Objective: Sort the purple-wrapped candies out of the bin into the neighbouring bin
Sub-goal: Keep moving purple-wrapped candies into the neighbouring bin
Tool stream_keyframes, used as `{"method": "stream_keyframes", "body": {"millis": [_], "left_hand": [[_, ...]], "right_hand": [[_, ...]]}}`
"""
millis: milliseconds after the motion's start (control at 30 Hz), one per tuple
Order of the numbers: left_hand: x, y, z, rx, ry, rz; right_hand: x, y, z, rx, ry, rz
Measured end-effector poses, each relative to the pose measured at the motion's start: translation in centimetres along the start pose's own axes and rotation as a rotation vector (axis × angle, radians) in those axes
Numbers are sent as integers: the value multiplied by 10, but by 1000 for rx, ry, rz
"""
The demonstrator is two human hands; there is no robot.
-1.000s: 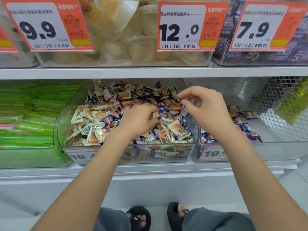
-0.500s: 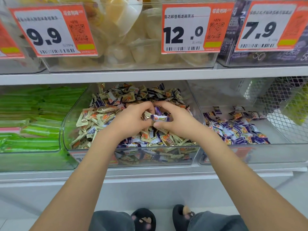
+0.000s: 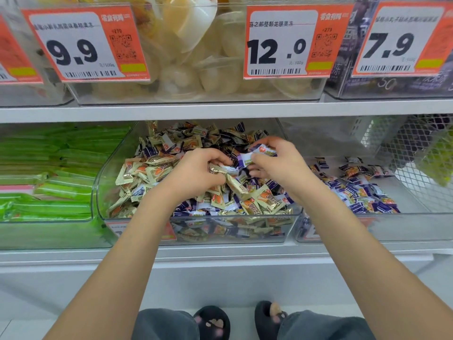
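Nearest: black slippers (image 3: 212, 322) on the floor below the white shelf (image 3: 220, 252). On the shelf's front edge, the clear plastic middle bin (image 3: 107, 182) holds mixed gold and purple-wrapped candies (image 3: 257, 204), heaped toward the front wall. Left hand (image 3: 196, 175) is curled into the pile and grips crumpled wrappers, probably gathering a purple one; which colour it holds is unclear. Right hand (image 3: 277, 163) pinches purple-and-white wrapped candies (image 3: 259, 153) above the pile, lifted clear, likely so they can cross the shared wall. Clear neighbouring bin (image 3: 416, 224) on the right has sorted purple candies (image 3: 362, 192) along its left and front. Farther back: orange price tags (image 3: 83, 45).
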State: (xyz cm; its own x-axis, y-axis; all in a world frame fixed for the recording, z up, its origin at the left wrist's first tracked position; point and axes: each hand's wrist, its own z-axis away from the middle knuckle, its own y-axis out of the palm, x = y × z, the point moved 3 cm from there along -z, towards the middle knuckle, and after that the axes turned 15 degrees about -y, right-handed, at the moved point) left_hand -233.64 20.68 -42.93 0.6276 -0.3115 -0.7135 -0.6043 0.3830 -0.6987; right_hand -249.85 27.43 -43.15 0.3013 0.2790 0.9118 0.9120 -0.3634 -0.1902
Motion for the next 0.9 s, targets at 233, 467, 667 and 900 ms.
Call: {"method": "stream_keyframes", "body": {"millis": [233, 467, 667, 900], "left_hand": [[-7, 6, -4, -34, 37, -64], [-17, 17, 0, -28, 70, 21], [-27, 21, 6, -69, 138, 27], [-29, 22, -1, -33, 45, 49]], "right_hand": [[28, -53, 15, -331, -208, 288], [11, -94, 32, -165, -11, 917], [23, -18, 26, 242, -341, 599], [23, -63, 30, -262, -345, 712]]}}
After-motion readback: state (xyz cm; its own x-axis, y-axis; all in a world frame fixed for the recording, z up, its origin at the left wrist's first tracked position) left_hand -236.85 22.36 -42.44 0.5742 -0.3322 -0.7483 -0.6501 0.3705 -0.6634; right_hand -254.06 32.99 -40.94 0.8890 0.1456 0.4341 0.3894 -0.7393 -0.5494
